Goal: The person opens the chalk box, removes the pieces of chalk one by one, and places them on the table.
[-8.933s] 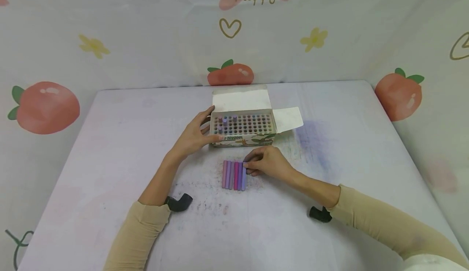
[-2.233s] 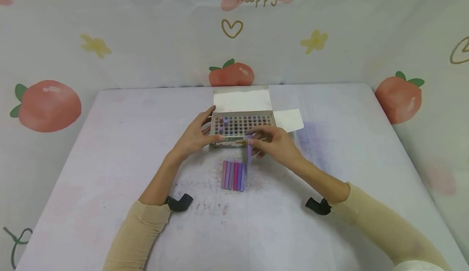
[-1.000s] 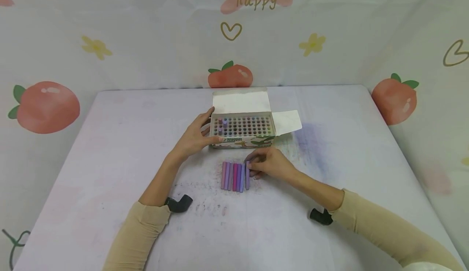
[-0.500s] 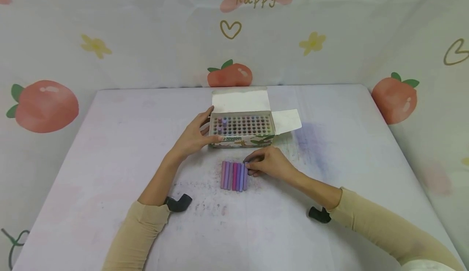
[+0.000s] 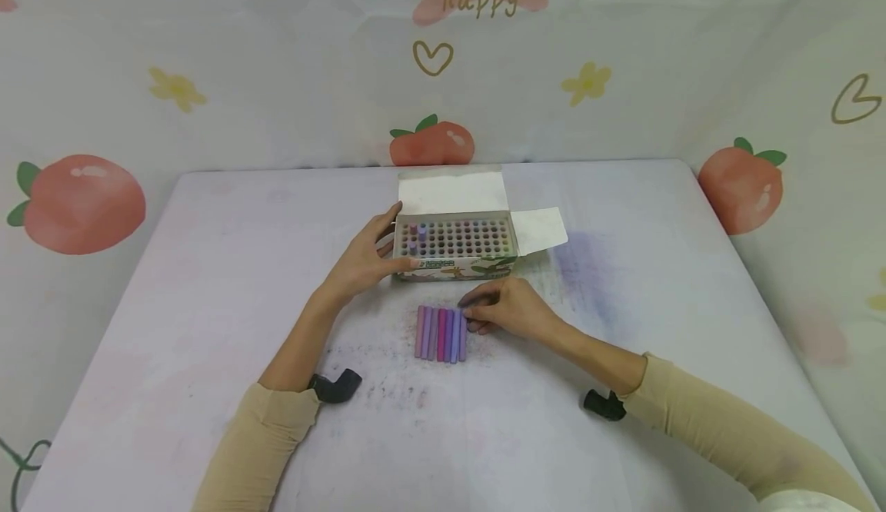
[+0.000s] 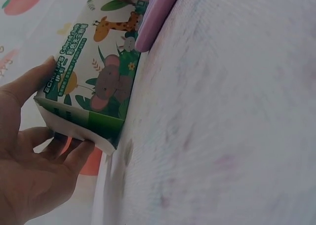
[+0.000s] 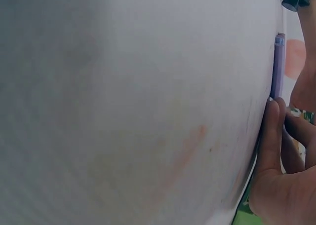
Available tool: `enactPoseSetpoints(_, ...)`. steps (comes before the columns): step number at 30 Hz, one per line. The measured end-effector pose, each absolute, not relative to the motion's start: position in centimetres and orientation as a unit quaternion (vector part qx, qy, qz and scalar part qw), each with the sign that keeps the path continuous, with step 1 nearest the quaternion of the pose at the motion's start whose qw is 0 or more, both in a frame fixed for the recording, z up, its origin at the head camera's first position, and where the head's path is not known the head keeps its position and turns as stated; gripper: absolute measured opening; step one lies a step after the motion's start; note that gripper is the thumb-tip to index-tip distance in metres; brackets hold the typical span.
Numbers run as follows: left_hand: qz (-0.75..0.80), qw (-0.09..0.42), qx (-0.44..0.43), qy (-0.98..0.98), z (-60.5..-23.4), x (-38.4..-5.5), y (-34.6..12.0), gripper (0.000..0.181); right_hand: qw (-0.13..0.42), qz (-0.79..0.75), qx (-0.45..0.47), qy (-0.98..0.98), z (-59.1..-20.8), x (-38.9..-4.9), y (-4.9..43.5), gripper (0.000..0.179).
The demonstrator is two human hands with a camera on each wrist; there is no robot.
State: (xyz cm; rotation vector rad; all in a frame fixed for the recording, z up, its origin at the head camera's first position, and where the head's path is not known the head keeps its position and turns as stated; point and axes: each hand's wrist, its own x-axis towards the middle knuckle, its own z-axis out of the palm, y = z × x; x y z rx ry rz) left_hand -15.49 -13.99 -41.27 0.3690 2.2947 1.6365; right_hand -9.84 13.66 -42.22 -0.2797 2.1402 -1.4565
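Observation:
A white cardboard box of coloured chalk (image 5: pixel 457 267) stands with its lid and right flap folded out. My left hand (image 5: pixel 361 257) holds its left end, thumb on the front and fingers at the side and back; the left wrist view shows this grip on the printed box (image 6: pixel 106 67). In front lies a row of several pink, magenta and purple chalk sticks (image 5: pixel 441 335). My right hand (image 5: pixel 515 308) pinches the far end of the rightmost purple chalk stick (image 5: pixel 463 339), which lies against the row. The right wrist view shows fingertips at the purple chalk (image 7: pixel 279 67).
Inside the box is a grid of holes, with a few chalk sticks (image 5: pixel 422 232) standing higher at its left. Purple smudges (image 5: pixel 591 281) mark the white table right of the box. Black wrist mounts (image 5: pixel 337 386) sit under both forearms. A printed curtain (image 5: pixel 311 74) hangs behind.
My right hand has taken a raised purple chalk stick out of the box, lowered it beside the row and moved it left against the others. The left hand has stayed on the box.

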Motion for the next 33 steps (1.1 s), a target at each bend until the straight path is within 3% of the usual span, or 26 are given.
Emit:
enactPoseSetpoints(21,0.575,0.144,0.129,0.795,-41.2,-15.5,-14.0,0.097,0.22,-0.49,-0.231,0.811,-39.1,-12.1,13.5,0.021)
enactPoseSetpoints(33,0.599,0.144,0.13,0.777,-41.3,-15.5,-14.0,0.098,0.206,-0.509,-0.231,0.803,-36.9,-13.9,13.4,0.02)
